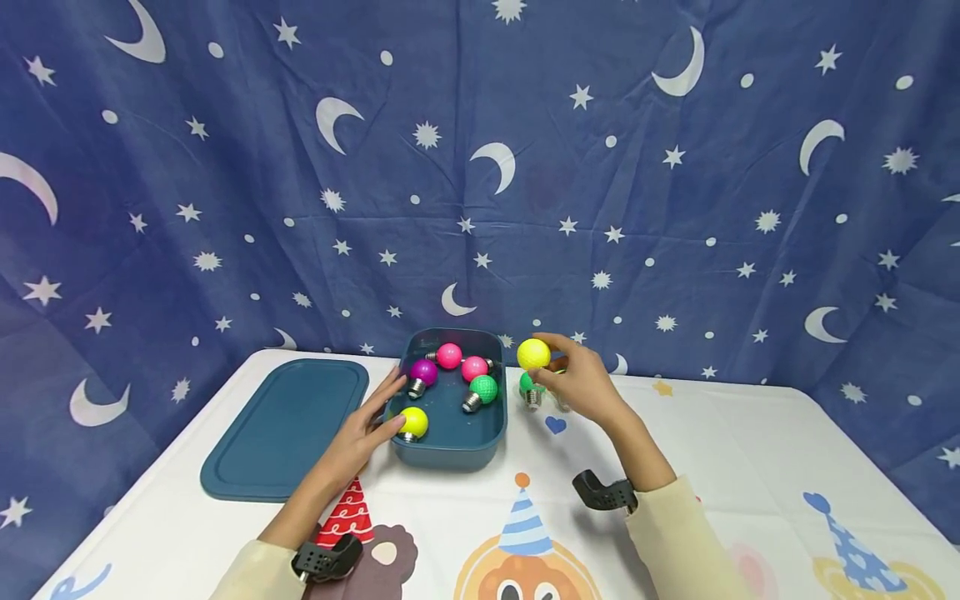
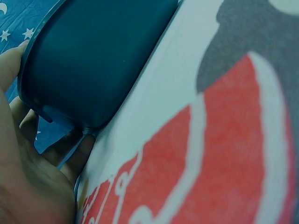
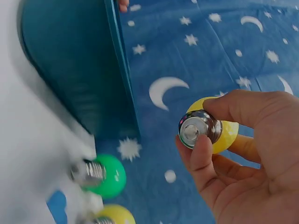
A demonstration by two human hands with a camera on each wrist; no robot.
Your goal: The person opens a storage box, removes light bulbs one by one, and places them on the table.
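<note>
1. Head view: pinching a yellow bulb [image 1: 534, 354] in the right hand [image 1: 585, 383], held above the bench [image 1: 750, 450], near the box [image 1: 450, 458].
2. Resting the spread left hand [image 1: 367, 429] against the box's near side, probably to steady it.
3. Gripped by fingertips around globe and metal base [image 3: 192, 131], perhaps against slipping.
4. Pointing base-first toward the right wrist, globe away; long axis slightly oblique to the wrist camera's sight line.
5. Lying between both hands, inside the box: two pink bulbs [image 1: 450, 356], purple bulb [image 1: 423, 372], green bulb [image 1: 483, 389], second yellow bulb [image 1: 414, 422].
6. Lying below the right hand: outer green bulb [image 3: 110, 176], third yellow bulb [image 3: 119, 215].
</note>
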